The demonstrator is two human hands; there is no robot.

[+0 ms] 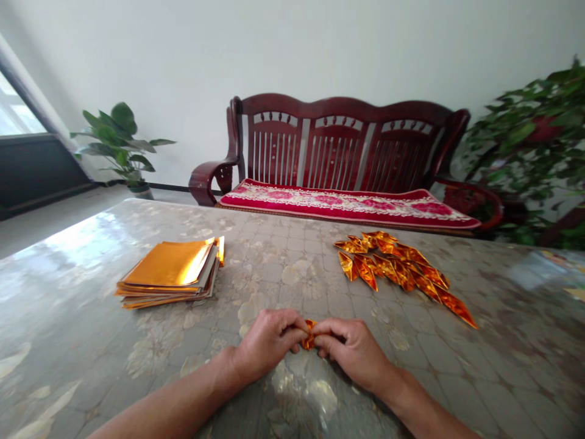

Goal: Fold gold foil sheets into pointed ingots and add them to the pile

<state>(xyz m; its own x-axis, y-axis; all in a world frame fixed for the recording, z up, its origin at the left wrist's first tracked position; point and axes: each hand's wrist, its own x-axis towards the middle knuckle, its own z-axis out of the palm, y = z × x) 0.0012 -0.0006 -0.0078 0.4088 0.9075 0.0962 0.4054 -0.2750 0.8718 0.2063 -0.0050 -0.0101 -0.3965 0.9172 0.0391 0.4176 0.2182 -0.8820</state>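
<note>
Between my two hands, low in the middle of the head view, is a small folded piece of shiny orange-gold foil paper. My left hand pinches its left side between thumb and fingers. From the right, my right hand grips the other side the same way, and the fingers of both hands cover most of the piece. A stack of square gold foil sheets lies beyond my left hand. Farther off to the right are several folded gold foil pieces, pointed in shape and laid in overlapping rows.
The table has a glossy floral cover. A clear plastic bag lies at its right side. Behind the table stands a dark red wooden bench with a red patterned cushion. Potted plants flank it on both sides.
</note>
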